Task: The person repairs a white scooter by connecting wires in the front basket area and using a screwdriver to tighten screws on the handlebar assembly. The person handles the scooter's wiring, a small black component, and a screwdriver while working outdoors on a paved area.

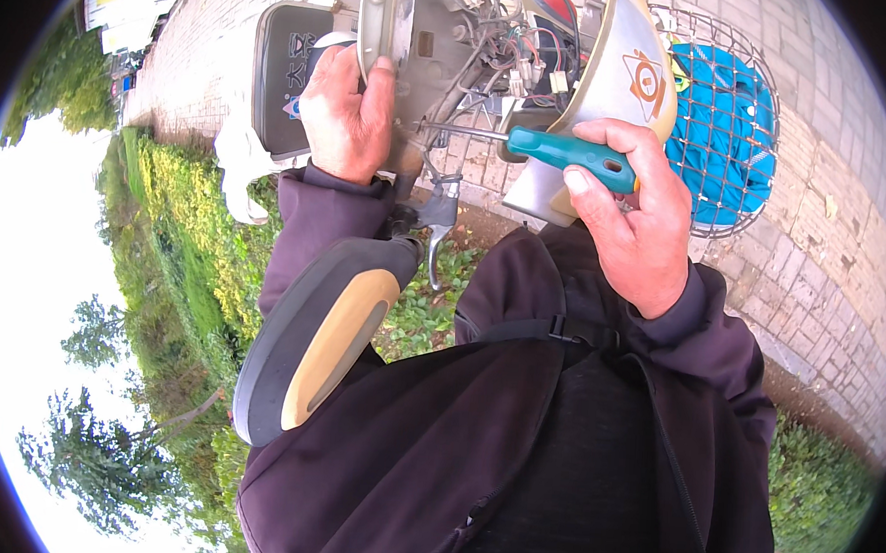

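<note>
My right hand [637, 202] is closed round the teal handle of a screwdriver [570, 153]. Its thin metal shaft points left, with the tip near the brownish, dusty body of a partly opened scooter or electric bike. At the upper left, my left hand [349, 116] grips the edge of a pale panel [379, 18], thumb on one side; its fingertips are partly hidden. Between the hands, bundled wires with white connectors [519, 75] lie exposed. A silver curved cover [624, 71] with an orange emblem stands just beyond my right hand.
A wire basket [737, 217] at the right holds blue cloth [716, 131]. A brake lever [434, 251] and a long black part with a tan inset [345, 336] are close to my left forearm. Farther left is a dark rounded panel [281, 78]. Brick paving and hedges surround the vehicle.
</note>
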Demonstrator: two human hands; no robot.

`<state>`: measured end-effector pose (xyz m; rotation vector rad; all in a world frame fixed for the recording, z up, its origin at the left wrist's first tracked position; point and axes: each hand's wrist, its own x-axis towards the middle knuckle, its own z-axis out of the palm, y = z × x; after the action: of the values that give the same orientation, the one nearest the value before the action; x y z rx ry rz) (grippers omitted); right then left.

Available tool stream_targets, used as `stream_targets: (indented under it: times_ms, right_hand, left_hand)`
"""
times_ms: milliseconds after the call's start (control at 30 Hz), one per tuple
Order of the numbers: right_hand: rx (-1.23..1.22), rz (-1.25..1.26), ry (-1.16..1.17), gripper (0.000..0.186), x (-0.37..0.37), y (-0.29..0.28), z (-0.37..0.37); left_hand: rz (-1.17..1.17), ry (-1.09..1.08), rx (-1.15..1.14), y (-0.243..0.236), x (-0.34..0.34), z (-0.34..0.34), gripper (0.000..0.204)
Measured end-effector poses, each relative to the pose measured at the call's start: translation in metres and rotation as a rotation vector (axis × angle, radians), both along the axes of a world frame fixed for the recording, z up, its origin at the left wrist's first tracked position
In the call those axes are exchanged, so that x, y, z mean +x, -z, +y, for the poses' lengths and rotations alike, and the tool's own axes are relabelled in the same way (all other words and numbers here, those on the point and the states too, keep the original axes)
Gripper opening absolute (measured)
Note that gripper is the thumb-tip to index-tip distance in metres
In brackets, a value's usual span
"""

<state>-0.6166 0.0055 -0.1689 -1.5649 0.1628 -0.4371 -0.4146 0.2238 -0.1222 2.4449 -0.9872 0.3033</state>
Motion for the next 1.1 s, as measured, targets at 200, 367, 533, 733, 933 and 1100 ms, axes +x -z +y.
stream_targets:
  times_ms: [200,367,533,733,933,1100]
  right_hand:
    - [0.241,0.135,-0.04,0.032,-0.003,-0.002,0.001]
    - [0.396,0.175,-0.046,0.032,-0.004,0.001,0.002]
    - [0.338,0.146,-0.098,0.032,-0.01,0.008,-0.003]
    - [0.301,0.104,-0.157,0.035,-0.013,0.017,-0.009]
    - [0.4,0.129,-0.111,0.036,-0.013,0.016,-0.008]
    - [0.442,0.169,-0.105,0.034,-0.015,0.013,-0.009]
  left_hand:
    - [0.001,0.025,-0.019,0.001,0.004,0.004,0.006]
    - [0.032,0.005,-0.025,0.001,0.009,0.01,0.007]
    - [0.048,0.009,-0.055,0.004,0.013,0.016,0.007]
    - [0.056,0.008,-0.016,0.002,0.012,0.018,0.01]
    - [0.065,0.01,-0.032,0.002,0.012,0.022,0.01]
    - [0.08,0.015,-0.057,0.003,0.015,0.025,0.011]
